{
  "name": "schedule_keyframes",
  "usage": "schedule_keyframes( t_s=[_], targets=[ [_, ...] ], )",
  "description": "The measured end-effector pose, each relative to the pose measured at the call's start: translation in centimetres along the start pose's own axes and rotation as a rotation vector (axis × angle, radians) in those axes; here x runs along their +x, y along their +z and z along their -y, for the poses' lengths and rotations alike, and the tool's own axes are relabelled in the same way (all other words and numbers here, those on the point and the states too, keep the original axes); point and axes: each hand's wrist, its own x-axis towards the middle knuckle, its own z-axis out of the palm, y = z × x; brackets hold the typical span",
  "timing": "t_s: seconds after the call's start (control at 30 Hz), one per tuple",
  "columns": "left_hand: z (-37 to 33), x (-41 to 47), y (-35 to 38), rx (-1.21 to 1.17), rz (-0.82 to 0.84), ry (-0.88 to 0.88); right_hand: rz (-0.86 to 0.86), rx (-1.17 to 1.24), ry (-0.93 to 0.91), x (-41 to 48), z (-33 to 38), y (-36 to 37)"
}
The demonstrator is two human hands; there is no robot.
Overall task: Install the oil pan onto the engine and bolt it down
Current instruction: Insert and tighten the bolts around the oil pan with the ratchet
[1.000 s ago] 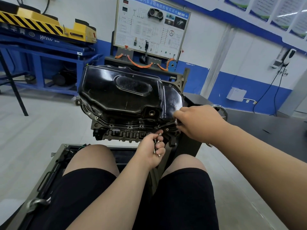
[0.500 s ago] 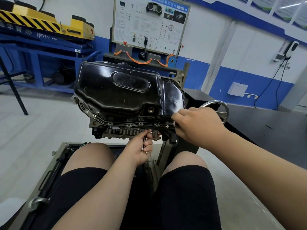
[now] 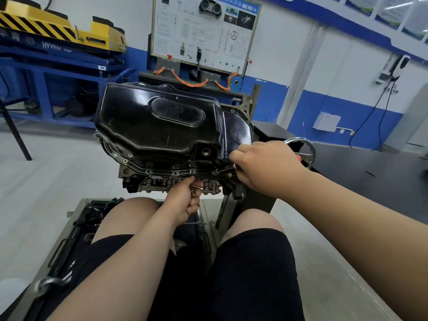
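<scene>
The black oil pan (image 3: 162,121) sits on the upturned engine (image 3: 162,181), which is mounted on a stand in front of my knees. Bolt holes line its near flange (image 3: 172,173). My right hand (image 3: 261,165) is curled at the flange's right end and grips a thin metal tool (image 3: 223,169) whose tip meets the flange. My left hand (image 3: 185,200) is just below the flange's middle, fingers curled round a few loose bolts (image 3: 196,188).
A chrome handwheel (image 3: 308,147) on the engine stand shows behind my right hand. Below my legs lies the stand's tray (image 3: 76,228) with cables and parts. A training panel (image 3: 203,33) and a blue bench (image 3: 58,72) stand behind. A dark table (image 3: 370,177) is on the right.
My left hand has risen with the bolts from my lap up to just under the flange. My right hand stays at the flange's right end, and the thin tool now shows there.
</scene>
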Motion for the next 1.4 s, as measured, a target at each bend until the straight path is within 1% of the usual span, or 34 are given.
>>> schedule_keyframes(
  t_s=[0.17,0.23,0.33,0.4,0.53,0.67,0.8,0.93,1.03,1.13,1.23,1.4],
  targets=[
    [-0.4,0.2,1.4,-0.151,0.016,-0.083,-0.032,-0.021,-0.043,-0.7,-0.2,-0.1],
    [-0.4,0.2,2.2,-0.132,0.026,-0.113,-0.047,-0.031,-0.048,-1.1,-0.4,-0.2],
    [0.0,0.0,4.2,-0.092,0.083,-0.187,-0.042,-0.039,-0.067,-1.5,-0.6,0.2],
    [0.0,0.1,5.7,-0.119,0.096,-0.215,-0.052,-0.017,-0.090,-1.6,-0.6,0.3],
    [-0.3,0.9,7.4,-0.340,0.073,-0.255,0.012,-0.006,-0.175,-1.0,-1.1,0.0],
    [-0.6,1.8,8.0,-0.448,0.047,-0.283,0.028,-0.039,-0.294,0.6,-2.2,-0.4],
    [-0.9,1.9,8.3,-0.427,-0.005,-0.280,0.052,-0.013,-0.273,1.5,-3.5,-1.0],
    [-0.4,1.4,8.9,-0.382,0.022,-0.241,0.021,0.021,-0.329,0.3,-3.2,-1.7],
    [-0.3,0.8,9.2,-0.403,0.054,-0.223,-0.079,0.087,-0.296,-0.6,-2.7,-2.4],
    [-0.2,0.4,8.2,-0.407,0.072,-0.196,-0.111,0.131,-0.178,-1.5,-2.1,-2.5],
    [0.0,0.1,6.8,-0.451,0.086,-0.174,-0.201,0.184,-0.073,-2.5,-1.7,-2.5],
    [0.3,-0.2,4.5,-0.492,0.143,-0.144,-0.311,0.285,-0.010,-3.3,-1.5,-2.8]
  ],
)
